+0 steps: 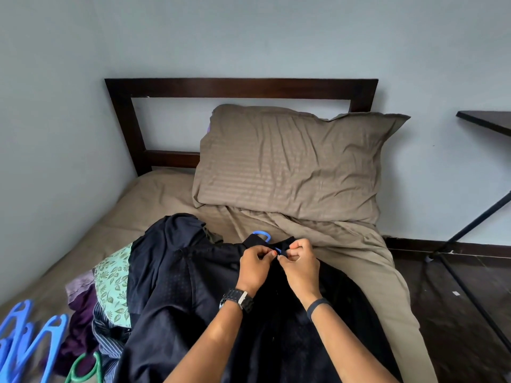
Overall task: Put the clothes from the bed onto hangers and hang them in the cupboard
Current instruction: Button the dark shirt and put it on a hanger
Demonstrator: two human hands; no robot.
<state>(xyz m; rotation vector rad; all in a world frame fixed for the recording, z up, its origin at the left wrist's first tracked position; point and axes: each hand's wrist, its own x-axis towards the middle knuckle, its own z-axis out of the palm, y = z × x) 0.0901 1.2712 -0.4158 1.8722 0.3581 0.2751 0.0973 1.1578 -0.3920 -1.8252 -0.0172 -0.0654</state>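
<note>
A dark navy garment (193,294) lies spread over the bed (154,189) in front of me. A blue hanger is inside it; only its hook (262,234) sticks out past the collar. My left hand (254,268) and my right hand (300,262) meet at the neckline, each pinching the dark fabric just below the hook. To the left lies a heap of other clothes: a green leaf-print piece (114,283), a purple one (81,324) and a striped one (106,335).
Spare blue hangers (30,338) and a green hanger (83,369) lie at the bed's near left corner. A brown pillow (293,161) leans on the dark wooden headboard (237,88). A dark table (486,121) with thin black legs stands on the right over dark floor.
</note>
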